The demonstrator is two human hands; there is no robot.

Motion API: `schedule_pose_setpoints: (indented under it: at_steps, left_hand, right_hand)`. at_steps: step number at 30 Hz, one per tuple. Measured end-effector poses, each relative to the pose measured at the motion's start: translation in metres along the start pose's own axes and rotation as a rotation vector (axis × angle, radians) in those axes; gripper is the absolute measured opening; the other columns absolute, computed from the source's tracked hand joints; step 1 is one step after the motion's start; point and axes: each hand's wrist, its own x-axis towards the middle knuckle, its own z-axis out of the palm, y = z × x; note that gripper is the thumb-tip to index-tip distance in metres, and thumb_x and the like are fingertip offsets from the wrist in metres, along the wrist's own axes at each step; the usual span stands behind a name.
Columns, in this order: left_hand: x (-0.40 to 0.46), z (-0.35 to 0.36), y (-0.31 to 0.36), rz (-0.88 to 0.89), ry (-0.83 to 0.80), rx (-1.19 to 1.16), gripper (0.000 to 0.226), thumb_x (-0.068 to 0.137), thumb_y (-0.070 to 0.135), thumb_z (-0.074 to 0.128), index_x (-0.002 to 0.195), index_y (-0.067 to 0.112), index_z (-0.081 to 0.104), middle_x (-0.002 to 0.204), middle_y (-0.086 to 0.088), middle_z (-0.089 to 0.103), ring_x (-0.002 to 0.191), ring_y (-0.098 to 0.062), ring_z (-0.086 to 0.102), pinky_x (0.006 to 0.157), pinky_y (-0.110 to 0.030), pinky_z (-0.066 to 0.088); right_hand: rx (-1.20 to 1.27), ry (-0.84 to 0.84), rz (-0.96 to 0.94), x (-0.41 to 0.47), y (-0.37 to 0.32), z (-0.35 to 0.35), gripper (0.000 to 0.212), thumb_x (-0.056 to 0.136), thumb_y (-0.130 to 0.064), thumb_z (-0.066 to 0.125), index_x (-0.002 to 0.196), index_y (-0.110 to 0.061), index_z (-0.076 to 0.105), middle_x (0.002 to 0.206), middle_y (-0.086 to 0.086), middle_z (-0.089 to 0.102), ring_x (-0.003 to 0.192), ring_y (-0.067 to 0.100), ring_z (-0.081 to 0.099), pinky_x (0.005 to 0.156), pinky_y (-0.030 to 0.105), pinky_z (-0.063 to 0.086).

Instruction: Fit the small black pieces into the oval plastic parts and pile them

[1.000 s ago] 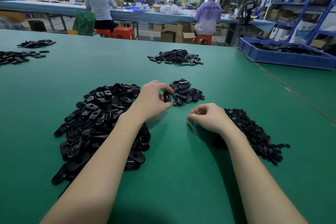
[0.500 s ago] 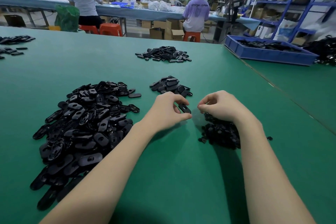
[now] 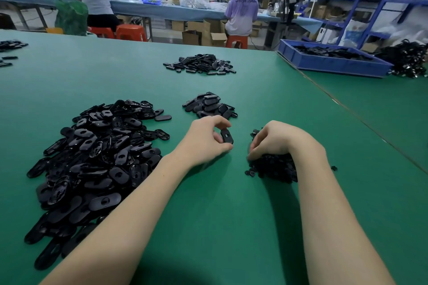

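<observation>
While pinched by left hand [image 3: 205, 140], black oval part [image 3: 226, 136], glossy, centre slot

Bright overhead light, soft shadows, wide-angle distortion

Left hand [image 3: 203, 140] pinches oval part [image 3: 226, 136]; right hand [image 3: 275, 139] curled over small pieces [image 3: 273, 168], grip unclear.

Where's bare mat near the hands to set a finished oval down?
Bare green mat lies between the forearms. More lies between the small pile and the far pile. Crowded: big oval heap on the left, small-piece heap under the right hand.
</observation>
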Motion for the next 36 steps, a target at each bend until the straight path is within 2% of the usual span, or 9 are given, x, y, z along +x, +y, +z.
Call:
schedule_pose_setpoints:
  at_steps: [6,10,12,14,16,20,23,30,36]
  left_hand:
    - [0.002,0.001,0.0,-0.036,0.098,-0.062,0.034,0.073,0.011,0.083,0.104,0.022,0.071,0.11,0.004,0.059,0.068,-0.003,0.066,0.063,-0.001,0.041]
    - [0.002,-0.001,0.0,-0.042,0.088,-0.154,0.031,0.071,0.02,0.088,0.098,0.026,0.072,0.096,0.005,0.065,0.053,0.007,0.054,0.054,-0.004,0.038]
    - [0.003,-0.002,0.001,-0.037,0.073,-0.22,0.03,0.071,0.019,0.089,0.096,0.025,0.073,0.098,-0.002,0.067,0.057,0.003,0.057,0.06,-0.011,0.044]
    - [0.003,-0.004,0.004,-0.058,0.053,-0.294,0.029,0.071,0.017,0.089,0.095,0.022,0.073,0.103,-0.012,0.071,0.074,-0.014,0.068,0.076,-0.031,0.056]
    - [0.002,-0.006,0.006,-0.078,0.03,-0.379,0.025,0.073,0.015,0.088,0.093,0.016,0.074,0.096,-0.017,0.073,0.077,-0.02,0.065,0.083,-0.038,0.054]
    - [0.001,-0.01,0.006,-0.127,0.001,-0.54,0.017,0.08,0.014,0.084,0.095,0.014,0.077,0.074,-0.005,0.064,0.069,-0.011,0.059,0.069,-0.016,0.045]
    - [0.001,-0.011,0.006,-0.19,0.037,-0.694,0.014,0.085,0.008,0.077,0.099,0.008,0.078,0.065,0.005,0.063,0.069,-0.012,0.067,0.068,-0.013,0.053]
    - [0.006,-0.01,0.01,-0.317,0.072,-0.844,0.017,0.095,0.018,0.065,0.103,0.008,0.076,0.096,-0.006,0.069,0.076,-0.014,0.061,0.067,-0.018,0.056]
    - [0.007,-0.009,0.008,-0.315,0.075,-0.829,0.022,0.097,0.005,0.059,0.114,0.011,0.072,0.099,-0.007,0.071,0.081,-0.013,0.064,0.062,-0.014,0.051]
  right_hand:
    - [0.217,0.069,-0.148,0.002,-0.002,0.001,0.013,0.079,-0.036,0.083,0.077,-0.026,0.076,0.08,-0.007,0.074,0.071,0.01,0.06,0.074,0.027,0.049]
    - [0.569,0.069,-0.24,0.001,-0.008,0.005,0.011,0.085,-0.031,0.08,0.085,-0.022,0.073,0.074,-0.01,0.074,0.056,0.01,0.044,0.063,0.024,0.042]
    - [0.66,0.071,-0.253,0.002,-0.01,0.008,0.01,0.084,-0.03,0.082,0.087,-0.023,0.075,0.068,-0.011,0.067,0.055,0.01,0.039,0.057,0.02,0.038]
    - [0.705,0.072,-0.266,0.003,-0.01,0.01,0.01,0.083,-0.028,0.083,0.09,-0.023,0.077,0.066,-0.011,0.063,0.053,0.008,0.037,0.053,0.018,0.035]
    - [0.74,0.067,-0.278,0.005,-0.009,0.011,0.007,0.084,-0.026,0.083,0.089,-0.023,0.079,0.067,-0.008,0.062,0.054,0.009,0.037,0.055,0.02,0.034]
    - [0.768,0.081,-0.298,0.005,-0.008,0.011,0.002,0.086,-0.028,0.081,0.085,-0.029,0.079,0.072,-0.008,0.066,0.057,0.01,0.039,0.057,0.022,0.035]
    - [0.796,0.07,-0.298,0.003,-0.009,0.01,0.003,0.088,-0.032,0.078,0.087,-0.031,0.075,0.088,-0.008,0.079,0.055,0.009,0.041,0.057,0.019,0.038]
    - [0.831,0.101,-0.27,0.004,-0.01,0.012,0.005,0.085,-0.027,0.08,0.082,-0.03,0.076,0.078,-0.01,0.07,0.05,0.006,0.045,0.051,0.015,0.037]
    - [0.871,0.129,-0.266,0.006,-0.012,0.014,0.004,0.082,-0.024,0.084,0.081,-0.024,0.08,0.073,-0.006,0.065,0.05,0.009,0.041,0.049,0.016,0.035]
